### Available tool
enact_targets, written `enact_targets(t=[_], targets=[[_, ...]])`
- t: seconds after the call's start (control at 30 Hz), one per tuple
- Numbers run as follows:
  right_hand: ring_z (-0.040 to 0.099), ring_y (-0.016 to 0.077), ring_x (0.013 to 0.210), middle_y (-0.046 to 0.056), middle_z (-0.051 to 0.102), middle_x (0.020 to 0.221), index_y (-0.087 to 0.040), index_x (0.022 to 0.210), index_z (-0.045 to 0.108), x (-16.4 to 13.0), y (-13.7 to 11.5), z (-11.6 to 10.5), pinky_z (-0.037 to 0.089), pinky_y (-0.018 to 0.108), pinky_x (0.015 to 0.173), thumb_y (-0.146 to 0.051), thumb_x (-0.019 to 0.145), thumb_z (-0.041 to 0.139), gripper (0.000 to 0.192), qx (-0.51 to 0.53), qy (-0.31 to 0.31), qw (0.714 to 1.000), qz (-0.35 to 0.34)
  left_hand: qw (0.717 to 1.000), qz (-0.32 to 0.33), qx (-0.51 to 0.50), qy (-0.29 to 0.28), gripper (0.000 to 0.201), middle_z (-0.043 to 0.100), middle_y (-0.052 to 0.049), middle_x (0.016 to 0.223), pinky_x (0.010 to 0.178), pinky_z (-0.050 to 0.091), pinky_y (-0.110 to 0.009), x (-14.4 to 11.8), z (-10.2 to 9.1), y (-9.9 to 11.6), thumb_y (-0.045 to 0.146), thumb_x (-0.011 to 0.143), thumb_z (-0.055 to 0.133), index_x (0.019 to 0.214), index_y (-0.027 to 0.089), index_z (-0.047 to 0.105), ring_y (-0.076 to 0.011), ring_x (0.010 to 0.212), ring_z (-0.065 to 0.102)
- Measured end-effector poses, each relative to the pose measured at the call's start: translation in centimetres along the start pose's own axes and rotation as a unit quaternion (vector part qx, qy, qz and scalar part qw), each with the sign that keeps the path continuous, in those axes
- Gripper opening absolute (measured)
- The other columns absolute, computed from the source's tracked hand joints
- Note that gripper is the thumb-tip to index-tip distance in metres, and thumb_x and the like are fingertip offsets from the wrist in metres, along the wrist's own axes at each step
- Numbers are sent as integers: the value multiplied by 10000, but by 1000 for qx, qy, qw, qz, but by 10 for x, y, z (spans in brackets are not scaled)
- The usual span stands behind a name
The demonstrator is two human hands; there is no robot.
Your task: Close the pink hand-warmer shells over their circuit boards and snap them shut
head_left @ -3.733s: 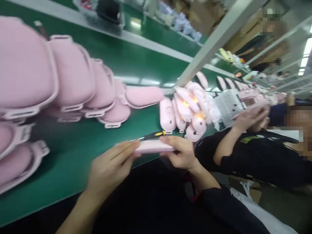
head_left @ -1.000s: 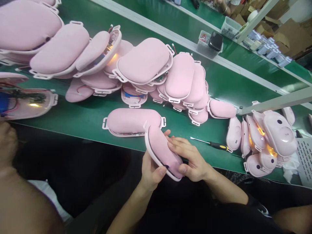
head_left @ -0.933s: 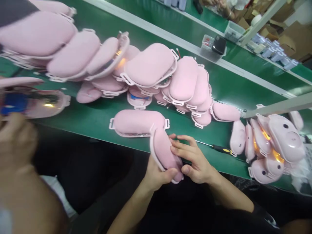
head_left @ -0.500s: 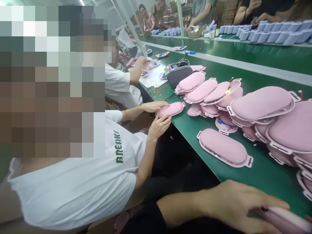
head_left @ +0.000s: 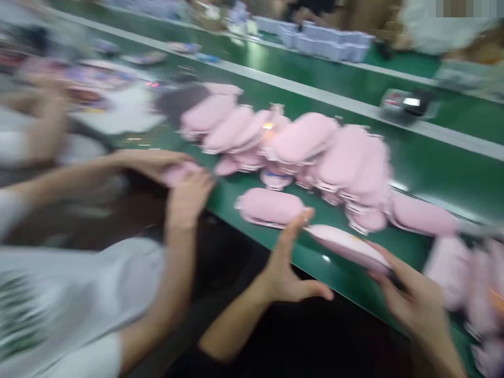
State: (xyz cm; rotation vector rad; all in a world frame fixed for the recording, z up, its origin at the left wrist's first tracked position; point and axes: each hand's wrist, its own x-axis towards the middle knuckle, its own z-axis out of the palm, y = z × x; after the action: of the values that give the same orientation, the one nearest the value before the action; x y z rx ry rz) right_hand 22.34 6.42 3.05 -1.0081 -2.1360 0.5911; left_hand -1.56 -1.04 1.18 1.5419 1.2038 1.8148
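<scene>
A: Though the frame was badly smeared, we logged the green conveyor belt [head_left: 433, 173] first, running across the whole view, with a heap of pink padded shells [head_left: 307, 147] piled along it and one pink shell [head_left: 271, 206] lying alone at the near edge.

B: We also noted a neighbour in a white shirt [head_left: 59, 310] to the left, a co-worker's hands [head_left: 185, 184] closed around another pink piece at the belt edge. Those hands were not ours.

A: Agreed. Our right hand [head_left: 413, 299] was clamped on the pink casing [head_left: 346, 247], fingers wrapped over its right end, holding it low above the near edge of the belt, tilted slightly.

B: Our left hand [head_left: 287, 268] stood apart, fingers spread and thumb out, fingertips just short of the casing's left end. It gripped nothing.

A: We judged the step to be handling that one casing between the hands, with the left closing in on its free end.

B: The next move, as we judged it, would call for the left hand to meet the free end squarely, since the right held only one end.

A: Writing: green lettering showed on the white shirt, too blurred to read. No brand or label was legible elsewhere.
</scene>
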Motion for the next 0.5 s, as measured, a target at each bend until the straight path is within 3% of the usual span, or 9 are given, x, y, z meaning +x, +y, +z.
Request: enact_targets(t=[0.03, 0.07, 0.1, 0.17, 0.3, 0.37, 0.5], targets=[[933, 260, 1105, 12, 915, 1329, -345, 1442, 857, -4, -3, -10, 782, 316, 1008, -206, 1018, 765, 456, -40, -20, 999, -31, 995, 48, 90, -16, 827, 780, -153, 1524, 1294, 612, -587, 9, -13, 1, 622, 888, 993, 1604, 337, 693, -385, 1491, 739], [925, 255, 1149, 56, 905, 1362, -284, 1457, 841, -6, -5, -14, 763, 325, 1059, -177, 1049, 724, 438, -64, -47, 995, -54, 982, 69, 171, -38, 533, 823, -92, 1430, 1228, 662, -497, 17, -23, -4, 407, 996, 938, 1500, 367, 767, -307, 1378, 802], [919, 252, 1175, 82, 900, 1373, -243, 1467, 825, -5, -3, -13, 755, 325, 1071, -175, 1070, 701, 421, -78, -66, 992, -70, 967, 98, 230, -53, 401, 855, -44, 1302, 1114, 704, -383, 24, -29, -13, 218, 1041, 864, 1413, 359, 810, -225, 1204, 852], [906, 230, 1219, 81, 896, 1391, -224, 1483, 801, 3, 5, -5, 744, 295, 1061, -160, 1089, 670, 420, -97, -85, 990, -64, 953, 128, 269, -55, 332, 860, -15, 1137, 966, 727, -324, 29, -32, -28, 99, 1019, 843, 1268, 319, 852, -187, 1023, 863], [868, 220, 1323, 56, 856, 1494, -265, 1546, 768, 19, 18, 5, 730, 293, 1064, -159, 1115, 653, 458, -82, -145, 984, -69, 950, 147, 275, -4, 258, 834, -7, 1003, 793, 713, -333, 16, -36, -40, 140, 960, 927, 1168, 278, 865, -201, 889, 839], [849, 233, 1368, 61, 844, 1519, -269, 1556, 764, 20, 20, 7, 707, 333, 1149, -232, 1133, 707, 429, -36, -155, 984, -73, 949, 136, 283, -17, 249, 835, 3, 1001, 781, 693, -320, 10, -42, -43, 180, 953, 947, 1166, 273, 859, -194, 876, 829], [834, 246, 1398, 92, 854, 1494, -246, 1533, 774, 4, 21, 25, 672, 392, 1244, -364, 1150, 751, 401, 58, -50, 996, -40, 949, 77, 292, -92, 394, 868, -71, 1224, 952, 702, -388, 9, -45, -42, 308, 1015, 905, 1388, 249, 789, -261, 1079, 855]])
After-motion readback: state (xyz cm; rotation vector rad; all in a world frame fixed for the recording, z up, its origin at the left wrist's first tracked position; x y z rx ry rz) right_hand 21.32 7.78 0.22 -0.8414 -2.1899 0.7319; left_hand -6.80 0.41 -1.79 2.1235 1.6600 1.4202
